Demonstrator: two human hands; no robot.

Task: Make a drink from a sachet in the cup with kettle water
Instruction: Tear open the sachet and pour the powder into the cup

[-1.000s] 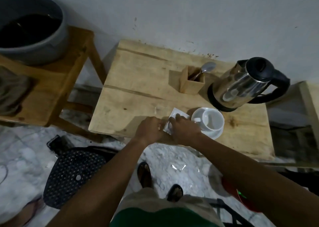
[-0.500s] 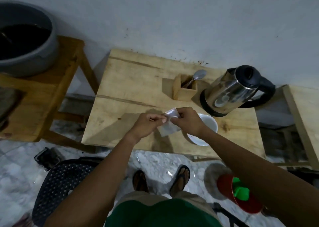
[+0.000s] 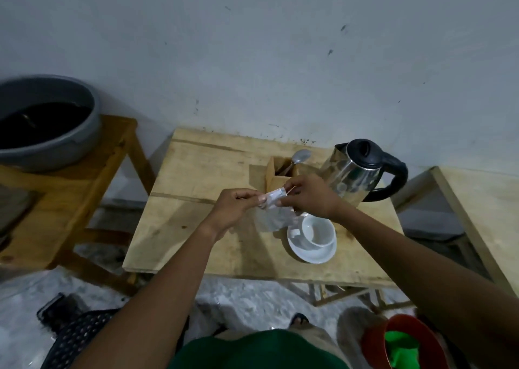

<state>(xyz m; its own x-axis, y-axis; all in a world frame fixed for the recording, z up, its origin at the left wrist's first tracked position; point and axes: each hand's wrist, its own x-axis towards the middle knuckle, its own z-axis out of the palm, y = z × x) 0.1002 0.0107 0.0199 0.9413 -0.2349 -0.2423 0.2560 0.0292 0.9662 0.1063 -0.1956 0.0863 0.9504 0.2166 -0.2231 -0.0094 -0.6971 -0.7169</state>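
A silvery sachet hangs above the wooden table, pinched at its top edge by both hands. My left hand grips the top left corner, my right hand grips the top right. Just below and to the right stands an empty white cup on a white saucer. The steel kettle with a black lid and handle stands behind the cup, at the table's far right.
A wooden holder with a spoon sits behind my hands. A grey basin rests on a wooden bench at the left. Another wooden surface lies to the right. A red bucket stands on the floor.
Both hands picked the sachet up from the table beside the cup and raised it, pinching its top edge. The camera tilted upward.
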